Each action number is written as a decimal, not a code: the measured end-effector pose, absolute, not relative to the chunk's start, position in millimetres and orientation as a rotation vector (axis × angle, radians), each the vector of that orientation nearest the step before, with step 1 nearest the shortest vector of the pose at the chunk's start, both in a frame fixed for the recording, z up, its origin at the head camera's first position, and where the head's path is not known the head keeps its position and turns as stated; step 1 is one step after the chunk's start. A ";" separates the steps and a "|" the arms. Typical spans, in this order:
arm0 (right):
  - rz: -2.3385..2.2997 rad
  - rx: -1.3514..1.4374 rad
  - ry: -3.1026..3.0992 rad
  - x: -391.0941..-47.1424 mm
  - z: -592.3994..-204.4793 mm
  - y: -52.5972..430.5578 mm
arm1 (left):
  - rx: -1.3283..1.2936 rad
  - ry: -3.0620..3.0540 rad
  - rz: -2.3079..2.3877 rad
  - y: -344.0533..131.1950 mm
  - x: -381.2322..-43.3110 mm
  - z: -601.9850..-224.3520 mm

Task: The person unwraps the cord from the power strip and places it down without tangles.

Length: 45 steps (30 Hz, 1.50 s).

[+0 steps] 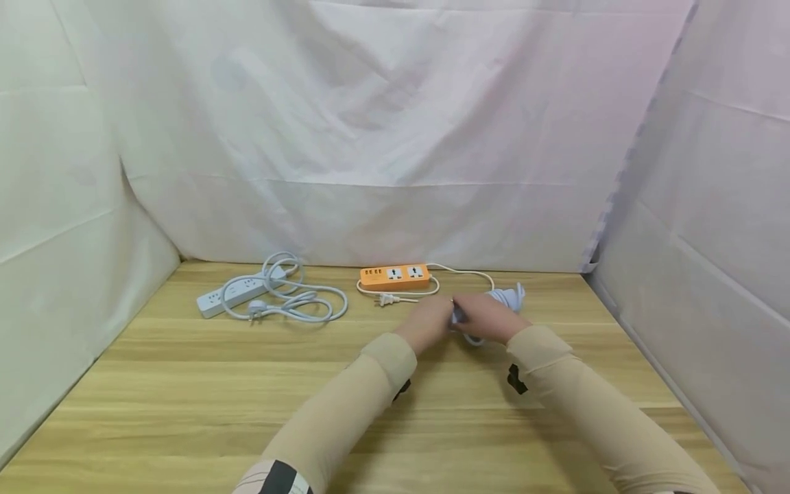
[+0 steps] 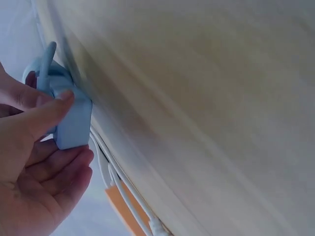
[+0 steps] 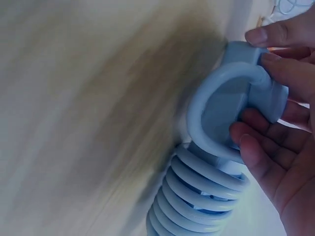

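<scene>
A white power strip lies to the right on the table, its cord wound round it in several tight coils. At its near end, my left hand grips the strip between thumb and fingers, as the left wrist view shows. My right hand pinches what looks like the cord's plug against the strip's side, with a loop of cord curving out from it. The plug's pins are hidden. In the head view both hands meet and cover most of the strip; the coiled end shows past the right hand.
Behind my hands sits an orange power strip with a thin white cord and plug. Another white power strip lies at the left, its cord in loose loops. White cloth hangs at the back and sides.
</scene>
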State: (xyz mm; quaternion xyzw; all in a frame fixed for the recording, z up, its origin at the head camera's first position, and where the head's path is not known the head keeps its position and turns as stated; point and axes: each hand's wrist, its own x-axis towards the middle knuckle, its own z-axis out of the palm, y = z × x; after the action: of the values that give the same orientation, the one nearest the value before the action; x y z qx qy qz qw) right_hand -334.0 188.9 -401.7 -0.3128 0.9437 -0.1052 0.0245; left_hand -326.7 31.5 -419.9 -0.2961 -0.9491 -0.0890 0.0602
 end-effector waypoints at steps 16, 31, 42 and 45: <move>-0.250 -0.993 2.818 -340.8 -397.8 132.1 | -0.765 -2.955 -0.422 -12.1 -321.2 -420.1; -0.225 -1.060 2.814 -328.2 -397.7 91.2 | -0.777 -2.976 -0.459 -53.8 -307.6 -425.7; -0.225 -1.070 2.778 -323.7 -397.3 57.9 | -0.754 -3.001 -0.583 -84.1 -297.2 -422.6; -0.205 -1.059 2.771 -322.5 -396.2 49.1 | -0.722 -3.048 -0.613 -90.1 -294.5 -418.6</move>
State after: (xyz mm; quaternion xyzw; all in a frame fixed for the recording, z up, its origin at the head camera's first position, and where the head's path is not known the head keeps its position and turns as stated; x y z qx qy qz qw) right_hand -322.5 49.1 -396.2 -0.3550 0.9286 -0.0686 0.0839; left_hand -294.5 -90.1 -418.6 -0.2261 -0.9546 -0.1921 -0.0251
